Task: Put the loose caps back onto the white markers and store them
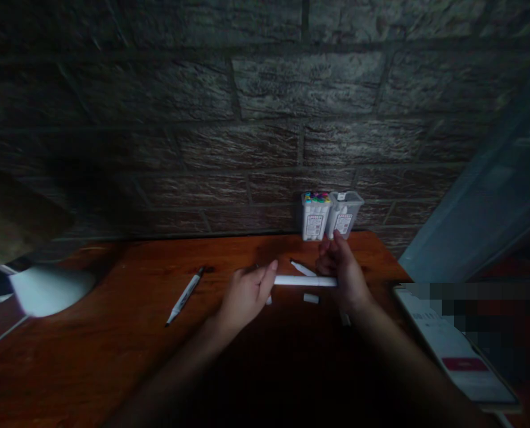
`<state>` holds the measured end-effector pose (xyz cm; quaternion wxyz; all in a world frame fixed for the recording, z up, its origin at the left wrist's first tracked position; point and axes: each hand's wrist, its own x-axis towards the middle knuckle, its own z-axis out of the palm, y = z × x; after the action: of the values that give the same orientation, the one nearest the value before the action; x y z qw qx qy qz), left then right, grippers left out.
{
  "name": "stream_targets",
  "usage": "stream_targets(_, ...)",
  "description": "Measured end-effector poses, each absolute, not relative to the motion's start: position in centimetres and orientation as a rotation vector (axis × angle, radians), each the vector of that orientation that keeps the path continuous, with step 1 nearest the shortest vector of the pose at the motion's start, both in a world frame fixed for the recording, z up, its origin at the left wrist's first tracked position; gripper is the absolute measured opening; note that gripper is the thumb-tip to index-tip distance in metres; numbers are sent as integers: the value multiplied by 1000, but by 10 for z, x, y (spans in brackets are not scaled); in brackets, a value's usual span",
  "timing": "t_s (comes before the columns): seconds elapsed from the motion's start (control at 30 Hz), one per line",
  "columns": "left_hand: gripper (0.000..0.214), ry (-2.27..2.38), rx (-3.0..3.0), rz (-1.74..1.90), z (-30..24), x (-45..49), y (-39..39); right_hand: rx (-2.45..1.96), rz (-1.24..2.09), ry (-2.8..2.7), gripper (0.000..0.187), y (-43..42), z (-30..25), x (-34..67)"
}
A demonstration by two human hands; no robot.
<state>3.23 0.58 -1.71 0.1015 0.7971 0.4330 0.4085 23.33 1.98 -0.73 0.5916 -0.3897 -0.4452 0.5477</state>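
Note:
A white marker [306, 281] lies level between my two hands, above the wooden table. My left hand [248, 293] is closed round its left end, thumb on top. My right hand [345, 270] grips the other end, with the index finger raised off it. Just behind is a second marker [302, 268], uncapped and partly covered by my right hand. A loose white cap [311, 298] rests below the held marker, and another small white piece [269, 301] shows beside my left hand. Further left, an uncapped marker [185, 297] lies slanted on the wood.
Against the brick wall stand a clear case full of markers with coloured ends [316, 217] and a second clear case [345, 215] holding fewer. A white lamp base [50, 290] is at the left. A tablet-like white panel [456, 345] lies at the right.

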Motion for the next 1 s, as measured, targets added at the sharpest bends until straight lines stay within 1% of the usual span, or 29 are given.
stream_targets(0.07, 42, 1279, 2319, 1217, -20, 33, -1, -851, 1391, -892, 57, 18, -2, 232)
stream_targets(0.13, 41, 1294, 2303, 1249, -20, 35, -5, -838, 1439, -866, 58, 16, 1, 230)
stream_targets(0.37, 36, 1327, 2324, 1428, -24, 38, -9, -930, 1301, -1015, 62, 16, -16, 226)
stream_targets(0.5, 36, 1292, 2321, 1381, -23, 33, -3, -1005, 1289, -1139, 62, 16, -20, 222)
stream_targets(0.67, 37, 1322, 2267, 1451, -15, 22, 9, -1100, 1148, -1267, 50, 9, -10, 224)
stream_targets(0.73, 35, 1320, 2263, 1481, -13, 18, 11, -1163, 1177, -1330, 47, 9, -8, 227)
stream_targets(0.8, 29, 1293, 2212, 1502, -13, 15, 12, -1169, 1237, -1382, 45, 9, -9, 230)
stream_targets(0.9, 13, 1213, 1919, 1584, -13, 17, 13, -1092, 1225, -1348, 39, 11, -9, 231)
stream_targets(1.0, 18, 1043, 1514, 1635, -13, 21, 16, -1034, 1196, -1244, 33, 11, -6, 231)
